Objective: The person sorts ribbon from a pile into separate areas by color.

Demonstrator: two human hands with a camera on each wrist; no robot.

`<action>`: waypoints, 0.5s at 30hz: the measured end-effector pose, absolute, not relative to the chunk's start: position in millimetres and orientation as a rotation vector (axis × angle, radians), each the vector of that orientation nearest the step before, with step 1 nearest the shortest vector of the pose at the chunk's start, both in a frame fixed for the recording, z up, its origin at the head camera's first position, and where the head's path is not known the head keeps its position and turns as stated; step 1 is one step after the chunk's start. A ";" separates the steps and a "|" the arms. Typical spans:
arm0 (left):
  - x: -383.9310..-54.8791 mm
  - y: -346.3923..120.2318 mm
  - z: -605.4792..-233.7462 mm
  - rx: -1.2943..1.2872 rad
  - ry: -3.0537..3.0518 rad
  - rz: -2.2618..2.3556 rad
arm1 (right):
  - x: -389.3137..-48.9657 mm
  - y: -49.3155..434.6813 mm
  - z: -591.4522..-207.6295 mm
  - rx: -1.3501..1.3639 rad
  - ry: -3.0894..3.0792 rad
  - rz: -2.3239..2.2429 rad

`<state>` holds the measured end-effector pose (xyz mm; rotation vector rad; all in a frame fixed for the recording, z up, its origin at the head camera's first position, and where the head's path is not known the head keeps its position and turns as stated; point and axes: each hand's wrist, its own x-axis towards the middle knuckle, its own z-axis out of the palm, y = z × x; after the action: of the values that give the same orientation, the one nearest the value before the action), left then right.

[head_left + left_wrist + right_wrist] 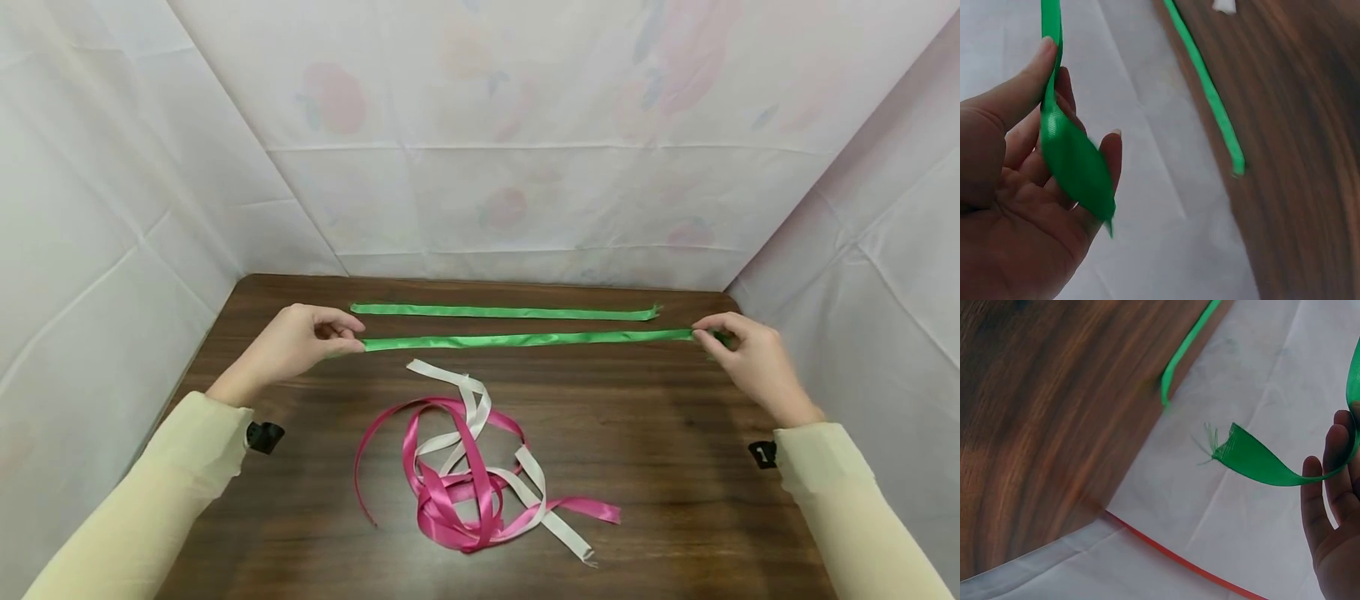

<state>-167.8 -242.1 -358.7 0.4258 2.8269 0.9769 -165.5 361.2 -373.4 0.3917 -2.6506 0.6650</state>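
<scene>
Stretched nearly straight between my two hands is a green ribbon, above the wooden table. My left hand pinches it near one end between thumb and fingers; in the left wrist view the short loose end hangs over the palm. My right hand pinches the other end, and its frayed tail curls free past the fingers in the right wrist view. Just beyond, a second green ribbon lies flat and straight along the table's far side, roughly parallel to the held one.
Nearer me on the wooden table lies a tangled heap of pink ribbon and white ribbon. White cloth walls stand behind the table and on both sides. Each sleeve cuff has a small black device by it.
</scene>
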 end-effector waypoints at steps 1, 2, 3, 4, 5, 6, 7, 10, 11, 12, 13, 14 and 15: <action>-169.7 -244.9 -361.3 0.414 2.841 0.974 | -166.4 361.9 -374.7 0.382 -2.670 0.671; -171.5 -247.3 -363.6 0.400 2.854 0.970 | -167.3 362.7 -375.8 0.368 -2.692 0.673; -173.3 -249.4 -365.9 0.387 2.865 0.968 | -168.4 363.5 -376.7 0.355 -2.712 0.678; -175.0 -251.1 -367.8 0.374 2.873 0.967 | -169.9 364.2 -377.5 0.345 -2.729 0.675; -177.1 -252.7 -369.9 0.362 2.877 0.970 | -171.2 365.0 -377.9 0.329 -2.750 0.674; -179.1 -254.0 -371.7 0.354 2.881 0.972 | -172.9 365.7 -378.5 0.318 -2.766 0.668; -181.6 -255.3 -373.7 0.347 2.884 0.975 | -174.7 366.2 -379.1 0.303 -2.783 0.661; -189.1 -258.7 -380.9 0.333 2.896 0.976 | -181.6 367.5 -382.2 0.262 -2.833 0.651; -191.3 -260.0 -383.7 0.322 2.904 0.974 | -184.0 367.8 -383.8 0.248 -2.846 0.647; -193.3 -261.5 -386.7 0.307 2.915 0.970 | -186.4 368.1 -385.7 0.238 -2.857 0.646; -195.1 -263.0 -390.1 0.289 2.925 0.965 | -188.8 368.2 -387.9 0.230 -2.865 0.651; -196.5 -264.4 -393.4 0.271 2.936 0.960 | -191.1 368.4 -390.6 0.225 -2.871 0.657; -197.5 -265.8 -396.6 0.249 2.944 0.956 | -193.1 368.4 -393.1 0.220 -2.877 0.665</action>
<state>-197.5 -265.8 -396.6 0.2495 2.9436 0.9561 -193.1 368.4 -393.1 0.2195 -2.8772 0.6650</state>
